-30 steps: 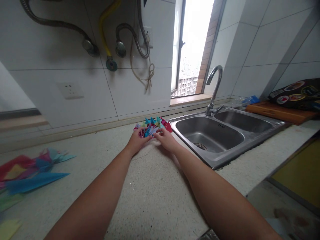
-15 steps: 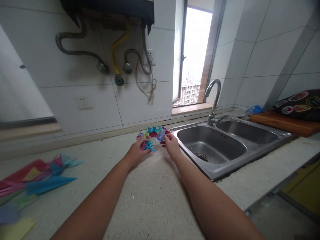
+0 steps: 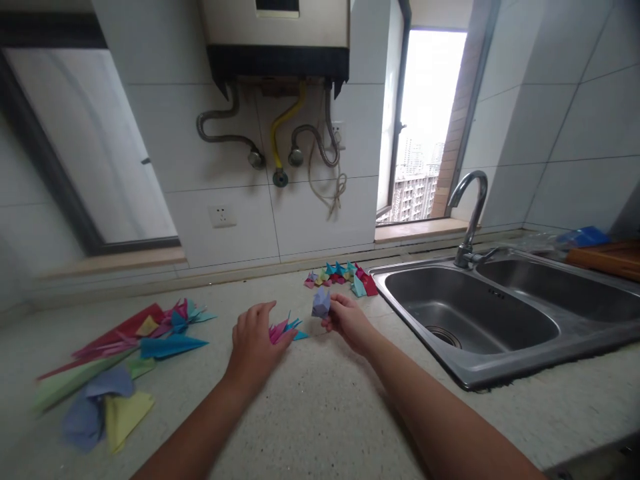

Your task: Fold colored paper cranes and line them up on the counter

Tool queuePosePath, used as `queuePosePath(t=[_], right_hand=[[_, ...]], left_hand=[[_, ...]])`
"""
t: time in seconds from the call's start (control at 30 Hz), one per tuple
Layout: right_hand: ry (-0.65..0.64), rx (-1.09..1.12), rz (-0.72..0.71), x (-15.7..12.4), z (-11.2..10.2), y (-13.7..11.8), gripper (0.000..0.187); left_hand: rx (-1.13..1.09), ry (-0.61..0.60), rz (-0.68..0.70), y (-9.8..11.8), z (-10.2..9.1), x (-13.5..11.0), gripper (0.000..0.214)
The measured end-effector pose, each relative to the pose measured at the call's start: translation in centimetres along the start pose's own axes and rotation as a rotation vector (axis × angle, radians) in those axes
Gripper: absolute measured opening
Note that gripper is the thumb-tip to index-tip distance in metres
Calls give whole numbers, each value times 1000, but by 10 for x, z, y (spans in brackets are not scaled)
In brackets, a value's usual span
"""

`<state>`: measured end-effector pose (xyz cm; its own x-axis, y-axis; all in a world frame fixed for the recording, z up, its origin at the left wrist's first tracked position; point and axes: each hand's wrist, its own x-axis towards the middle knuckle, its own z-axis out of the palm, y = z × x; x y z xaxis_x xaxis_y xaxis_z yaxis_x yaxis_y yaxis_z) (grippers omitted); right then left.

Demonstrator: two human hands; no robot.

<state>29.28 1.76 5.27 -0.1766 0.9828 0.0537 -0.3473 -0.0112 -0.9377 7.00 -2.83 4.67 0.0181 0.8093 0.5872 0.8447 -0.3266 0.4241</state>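
Note:
A lavender folded-paper piece (image 3: 321,303) is pinched between the thumb and fingers of my right hand (image 3: 346,321), held just above the counter. My left hand (image 3: 257,337) is open, its fingers raised and apart from the thumb. Beside that thumb is a small cluster of pink and blue origami pieces (image 3: 293,327), partly hidden by the hand. Beyond both hands, a row of small multicoloured origami pieces (image 3: 337,273) lies near the wall, with a red one and a pale teal one at its right end.
On the left of the speckled counter (image 3: 310,413) lies a loose pile of coloured folded papers (image 3: 173,347). A double steel sink (image 3: 475,313) with a tap (image 3: 470,220) is to the right. A wooden board (image 3: 605,260) sits beyond it, and a water heater (image 3: 280,40) hangs on the wall.
My view has swung left and up. Both hands have drawn back from the row, the right with the lavender paper. The pink and blue cluster has shifted nearer with the left hand, whose fingers have spread.

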Motion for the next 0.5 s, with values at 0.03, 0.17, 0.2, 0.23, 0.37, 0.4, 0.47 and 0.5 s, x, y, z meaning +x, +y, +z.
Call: queuePosePath(t=[0.03,0.17,0.2,0.23,0.37,0.4,0.47,0.5], right_hand=[[-33,-11,11,-2,4,1,25],[-183,-56,27,-12,17,1,28],[-217,-71,25,-15,21,1,28],[-247,-89,24,-17,24,1,28],[-320,-141,15,-27,38,1,28],[-323,-141,5,-29,40,1,29],[-316,-142,-21,-31,43,1,30],[-318,-151,-37,-31,44,1,30]], left_hand=[[-111,-32,14,7,-3,-5,55],[-655,-220,-163,28,-2,-23,53],[-762,-268,-203,30,-1,-26,56],[-858,-294,-240,32,1,-28,57],[-1033,-225,-322,33,0,-27,47],[-1045,-198,-331,32,-1,-26,43],[-1068,-166,-344,32,-4,-24,37],[-1080,-157,-350,31,-5,-23,35]])
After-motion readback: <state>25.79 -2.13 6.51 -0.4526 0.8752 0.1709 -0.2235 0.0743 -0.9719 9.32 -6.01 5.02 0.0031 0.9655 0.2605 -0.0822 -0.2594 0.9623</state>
